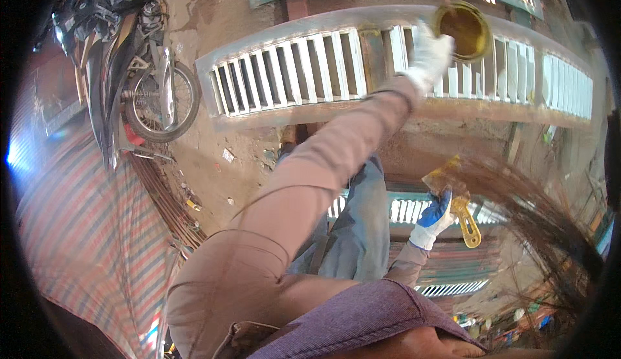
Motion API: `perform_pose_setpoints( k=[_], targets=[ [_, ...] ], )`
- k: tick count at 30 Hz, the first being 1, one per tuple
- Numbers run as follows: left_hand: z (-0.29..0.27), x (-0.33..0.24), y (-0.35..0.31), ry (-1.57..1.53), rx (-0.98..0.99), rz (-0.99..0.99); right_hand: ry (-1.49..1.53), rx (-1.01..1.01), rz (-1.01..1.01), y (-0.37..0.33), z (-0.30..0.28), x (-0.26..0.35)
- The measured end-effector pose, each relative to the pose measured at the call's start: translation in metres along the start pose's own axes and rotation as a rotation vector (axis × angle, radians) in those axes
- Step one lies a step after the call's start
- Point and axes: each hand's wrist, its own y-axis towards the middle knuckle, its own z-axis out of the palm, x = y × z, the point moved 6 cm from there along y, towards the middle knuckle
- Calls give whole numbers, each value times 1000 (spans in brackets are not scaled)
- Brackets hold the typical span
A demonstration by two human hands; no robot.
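Observation:
My left arm stretches far forward over a louvred panel with white slats [317, 68]. At its end my left hand [430, 54], in a white glove, closes against the side of a round, yellow-stained can [471, 32]. Brownish-yellow material shows inside the can; motion blurs the hand and can, and the far fingers are partly hidden. My right hand [433, 220], in a white and blue glove, is closer to my body, to the right of my legs. It grips a putty knife [466, 222] with a yellow handle and a stained, wide blade pointing away.
A motorcycle [129, 68] stands at the far left. Below it spreads a striped red, white and blue sheet [97, 229], beside a bundle of thin rods [165, 194]. More louvred panels [407, 209] lie near my legs and at the far edge. Dark thin strands [543, 197] blur across the right.

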Motion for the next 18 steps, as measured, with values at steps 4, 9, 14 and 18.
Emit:
perform_pose_setpoints(
  k=[4, 9, 14, 18],
  targets=[
    [-166, -24, -40, -90, 99, -114, -13, -3, 108, -13, -12, -9],
    [-355, -42, -79, 29, -26, 19, -40, 58, 128, -66, 43, -10],
    [-486, 29, -71, 88, -129, -116, 164, 8, 69, -127, 100, -42],
    [-513, 24, -67, 285, 139, -114, 165, 13, 96, -199, 147, -48]
  ],
)
